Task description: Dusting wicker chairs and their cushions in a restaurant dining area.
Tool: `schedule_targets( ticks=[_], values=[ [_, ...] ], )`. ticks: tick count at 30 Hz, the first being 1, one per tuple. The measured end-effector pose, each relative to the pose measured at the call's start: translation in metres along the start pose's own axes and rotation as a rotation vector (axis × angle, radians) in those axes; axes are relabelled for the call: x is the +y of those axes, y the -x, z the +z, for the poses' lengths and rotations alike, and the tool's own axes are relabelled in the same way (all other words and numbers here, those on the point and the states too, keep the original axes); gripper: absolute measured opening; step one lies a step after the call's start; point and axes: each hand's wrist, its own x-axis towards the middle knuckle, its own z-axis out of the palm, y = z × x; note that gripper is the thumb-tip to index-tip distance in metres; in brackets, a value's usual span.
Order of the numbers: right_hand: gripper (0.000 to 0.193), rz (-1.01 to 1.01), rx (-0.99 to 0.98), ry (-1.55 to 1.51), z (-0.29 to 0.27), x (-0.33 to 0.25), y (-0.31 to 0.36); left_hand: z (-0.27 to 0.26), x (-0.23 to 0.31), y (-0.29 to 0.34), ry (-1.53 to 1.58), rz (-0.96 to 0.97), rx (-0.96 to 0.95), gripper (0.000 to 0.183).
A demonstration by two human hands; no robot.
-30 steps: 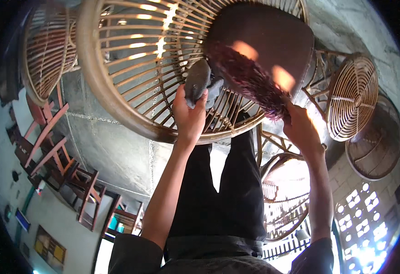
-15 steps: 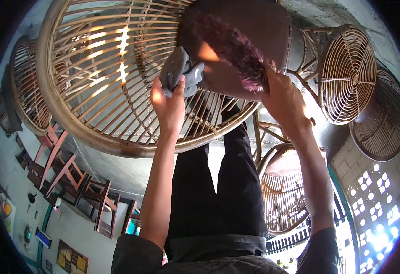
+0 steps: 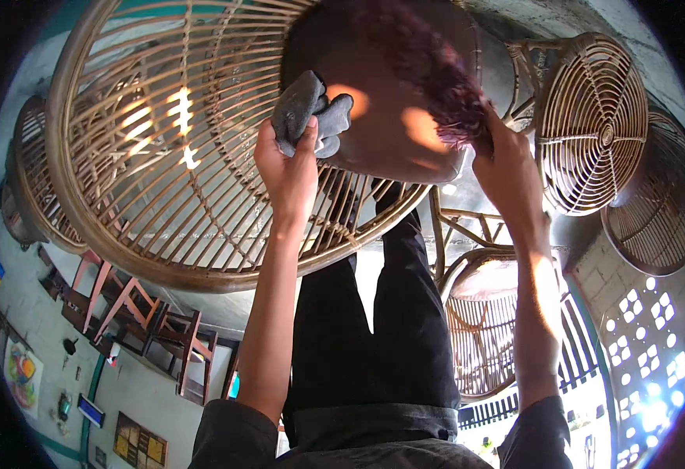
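My left hand (image 3: 286, 160) is closed around a bunched dark grey cloth (image 3: 307, 113). In my right hand (image 3: 508, 160) is a fluffy maroon duster (image 3: 428, 66); its handle is mostly hidden by my fingers. The duster lies over a brown cushion (image 3: 374, 148), its far end blurred; whether it touches the surface I cannot tell. That cushion sits against a large round rattan chair (image 3: 143, 270) with thin bent rods and a thick rim. The cloth is in front of the rods and the cushion's left edge.
A round woven rattan piece (image 3: 593, 129) stands at the right, with a darker one (image 3: 655, 207) behind it. Another rattan chair (image 3: 483, 344) is below my right hand. Wooden chairs (image 3: 178, 344) line the left side. A perforated block wall (image 3: 632, 344) lets in bright light.
My right hand and the duster have shifted to the right and slightly down. The chair and cushion appear further left in view. My left hand still grips the cloth in nearly the same place.
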Motion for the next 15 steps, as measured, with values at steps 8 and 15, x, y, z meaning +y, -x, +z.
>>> schedule_targets(
  ticks=[8, 15],
  values=[
    [0.048, 0.063, 0.004, -0.242, 0.010, 0.061, 0.032, 0.037, 0.015, -0.014, 0.020, -0.018, -0.051, 0.019],
    [0.047, 0.031, 0.081, -0.292, 0.047, 0.088, 0.066, 0.059, 0.003, -0.012, -0.048, -0.049, -0.150, 0.025]
  ],
)
